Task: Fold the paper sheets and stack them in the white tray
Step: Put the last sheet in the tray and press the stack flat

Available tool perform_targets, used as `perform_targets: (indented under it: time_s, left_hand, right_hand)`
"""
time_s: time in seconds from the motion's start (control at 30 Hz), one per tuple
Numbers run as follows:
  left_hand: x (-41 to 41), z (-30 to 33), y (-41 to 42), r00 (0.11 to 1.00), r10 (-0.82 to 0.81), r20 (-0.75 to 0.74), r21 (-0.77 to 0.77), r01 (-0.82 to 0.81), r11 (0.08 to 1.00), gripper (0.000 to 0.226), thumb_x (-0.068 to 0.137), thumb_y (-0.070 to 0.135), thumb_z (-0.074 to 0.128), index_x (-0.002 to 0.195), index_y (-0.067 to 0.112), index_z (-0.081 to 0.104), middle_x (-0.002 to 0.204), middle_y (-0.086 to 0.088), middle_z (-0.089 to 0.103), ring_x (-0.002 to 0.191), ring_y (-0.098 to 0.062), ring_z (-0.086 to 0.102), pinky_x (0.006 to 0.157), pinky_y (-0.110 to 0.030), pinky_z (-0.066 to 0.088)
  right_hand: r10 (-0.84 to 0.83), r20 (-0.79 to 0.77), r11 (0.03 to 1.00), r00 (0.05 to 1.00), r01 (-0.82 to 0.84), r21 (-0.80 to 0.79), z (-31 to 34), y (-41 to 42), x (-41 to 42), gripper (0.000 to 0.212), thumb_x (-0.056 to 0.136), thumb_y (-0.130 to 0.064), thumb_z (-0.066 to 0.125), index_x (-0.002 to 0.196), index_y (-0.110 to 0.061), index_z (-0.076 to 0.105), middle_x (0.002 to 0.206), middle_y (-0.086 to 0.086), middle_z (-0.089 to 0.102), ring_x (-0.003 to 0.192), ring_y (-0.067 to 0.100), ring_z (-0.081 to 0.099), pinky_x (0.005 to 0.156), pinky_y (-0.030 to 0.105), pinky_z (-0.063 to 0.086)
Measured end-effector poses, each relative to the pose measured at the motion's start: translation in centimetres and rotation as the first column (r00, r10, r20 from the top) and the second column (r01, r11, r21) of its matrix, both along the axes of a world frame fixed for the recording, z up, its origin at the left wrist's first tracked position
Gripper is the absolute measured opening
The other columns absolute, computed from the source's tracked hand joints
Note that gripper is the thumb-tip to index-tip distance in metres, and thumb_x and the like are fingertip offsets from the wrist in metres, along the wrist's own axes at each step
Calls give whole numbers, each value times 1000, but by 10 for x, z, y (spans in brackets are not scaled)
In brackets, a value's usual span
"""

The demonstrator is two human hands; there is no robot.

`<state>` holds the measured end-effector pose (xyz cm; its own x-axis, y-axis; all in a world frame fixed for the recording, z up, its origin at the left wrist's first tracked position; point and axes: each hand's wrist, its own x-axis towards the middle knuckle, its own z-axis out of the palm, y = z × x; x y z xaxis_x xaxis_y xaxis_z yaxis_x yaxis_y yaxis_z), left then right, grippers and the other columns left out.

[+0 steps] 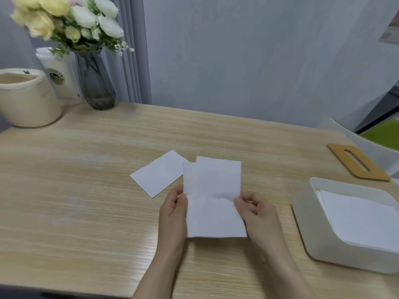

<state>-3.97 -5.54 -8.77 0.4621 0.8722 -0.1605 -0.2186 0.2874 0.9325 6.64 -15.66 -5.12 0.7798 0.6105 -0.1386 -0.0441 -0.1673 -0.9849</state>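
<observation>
White paper sheet (213, 199), held over the middle of a pale wood-grain table (86, 190), is pinched at both side edges: the left hand (172, 212) grips its left edge between thumb and curled fingers, while the right hand (257, 212) pinches the right edge, puckering the paper there. The sheet's upper part shows two offset layers, one edge sitting slightly left of and below the other. Just behind and to the left, a second sheet (158, 173) lies flat on the table at an angle, its near corner tucked behind the held one. At the right edge of the table stands the white tray (306, 229), with a stack of white paper (362, 221) lying inside it. Beyond the tray rests a flat wooden lid (358, 162) with an oval slot. At the far left corner stand a grey glass vase (96, 83) of pale flowers, a lidded paper cup (59, 74) and a cream pot (26, 98).
</observation>
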Motion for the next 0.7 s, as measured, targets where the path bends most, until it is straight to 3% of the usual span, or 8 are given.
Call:
perform_targets:
  time_s: [0.17, 0.37, 0.57, 0.7]
  left_hand:
    - [0, 3, -1, 1000, -5, 20, -29, 6, 1000, 18, 99, 12, 50, 103, 18, 67, 81, -1, 73, 73, -13, 65, 58, -21, 50]
    - [0, 4, -1, 999, -1, 42, -46, 3, 999, 20, 98, 7, 50, 104, 16, 68, 84, -3, 74, 76, -16, 67, 64, -28, 50]
    - [0, 3, -1, 999, 9, 43, -55, -6, 998, 22, 98, 6, 50, 104, 17, 68, 89, -4, 75, 80, -18, 68, 70, -33, 49]
    - [0, 4, -2, 998, -2, 56, -67, 5, 998, 21, 97, 6, 51, 102, 16, 68, 83, 0, 74, 74, -14, 67, 62, -26, 51]
  right_hand:
    - [-16, 65, 1000, 998, 17, -26, -10, 11, -3, 14, 92, -8, 60, 79, -13, 62, 68, 8, 71, 59, 15, 60, 55, 25, 42]
    - [-29, 135, 999, 990, 32, -21, -11, 11, -2, 11, 90, -10, 63, 79, -13, 64, 61, 0, 68, 53, 6, 58, 48, 16, 40]
    - [-41, 133, 999, 990, 44, -25, -16, 11, -4, 8, 90, -13, 64, 82, -15, 65, 70, 12, 70, 60, 14, 60, 55, 23, 42]
    - [-62, 129, 998, 990, 65, -20, -18, 11, -5, 7, 88, -16, 66, 81, -15, 65, 70, 17, 68, 61, 17, 58, 57, 26, 40]
